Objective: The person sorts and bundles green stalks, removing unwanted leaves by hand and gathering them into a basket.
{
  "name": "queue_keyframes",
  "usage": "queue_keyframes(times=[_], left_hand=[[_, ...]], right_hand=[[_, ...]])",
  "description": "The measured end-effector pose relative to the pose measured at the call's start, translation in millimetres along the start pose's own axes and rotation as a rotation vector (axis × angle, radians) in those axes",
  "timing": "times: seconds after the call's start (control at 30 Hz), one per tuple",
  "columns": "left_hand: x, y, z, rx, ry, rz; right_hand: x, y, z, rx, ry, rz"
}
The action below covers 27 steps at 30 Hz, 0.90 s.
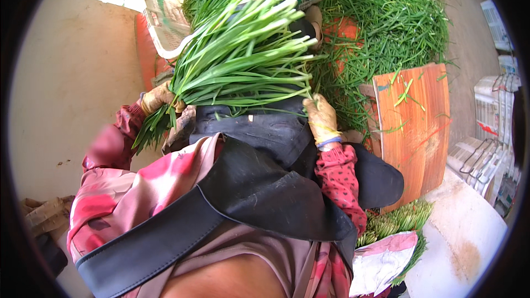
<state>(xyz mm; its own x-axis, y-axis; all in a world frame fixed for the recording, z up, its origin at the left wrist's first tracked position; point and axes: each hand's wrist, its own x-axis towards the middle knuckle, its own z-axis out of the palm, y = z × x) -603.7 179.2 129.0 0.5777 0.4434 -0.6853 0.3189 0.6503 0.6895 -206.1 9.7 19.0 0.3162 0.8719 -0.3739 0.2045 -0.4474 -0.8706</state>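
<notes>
A thick bunch of long flat green leaves, likely garlic chives point(244, 62), lies fanned across my lap. Their pale cut ends point right, and the darker leaf tips hang down at the left. My left hand point(162, 98), in a soiled yellowish glove, is closed around the leaf end of the bunch. At the lower right edge of the bunch, my right hand point(321, 116), gloved as well with bands at the wrist, pinches a few stem ends between thumb and fingers. A black apron point(265, 178) covers my front beneath the bunch.
A white plastic basket point(165, 39) holding more greens stands beyond the bunch. Loose greens point(385, 20) are heaped at the far right. A wood-grain board point(414, 132) with leaf scraps lies right of my knee. Behind it are stacked bundles point(385, 223) beside a pale sack point(383, 263).
</notes>
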Motion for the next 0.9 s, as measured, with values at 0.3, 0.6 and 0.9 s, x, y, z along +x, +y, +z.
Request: queue_keyframes(times=[0.3, 0.6, 0.9], left_hand=[[32.5, -15.3, -32.4, 0.024, -0.132, -0.150], [54.3, 24.2, -23.2, 0.321, -0.101, -0.025], [59.5, 21.1, -14.3, 0.537, -0.051, 0.093]], right_hand=[[68.0, -3.1, -116.4, 0.546, 0.176, 0.058], [97.6, -98.6, -25.4, 0.555, -0.635, -0.190], [54.2, -26.7, -162.8, 1.044, -0.353, 0.022]])
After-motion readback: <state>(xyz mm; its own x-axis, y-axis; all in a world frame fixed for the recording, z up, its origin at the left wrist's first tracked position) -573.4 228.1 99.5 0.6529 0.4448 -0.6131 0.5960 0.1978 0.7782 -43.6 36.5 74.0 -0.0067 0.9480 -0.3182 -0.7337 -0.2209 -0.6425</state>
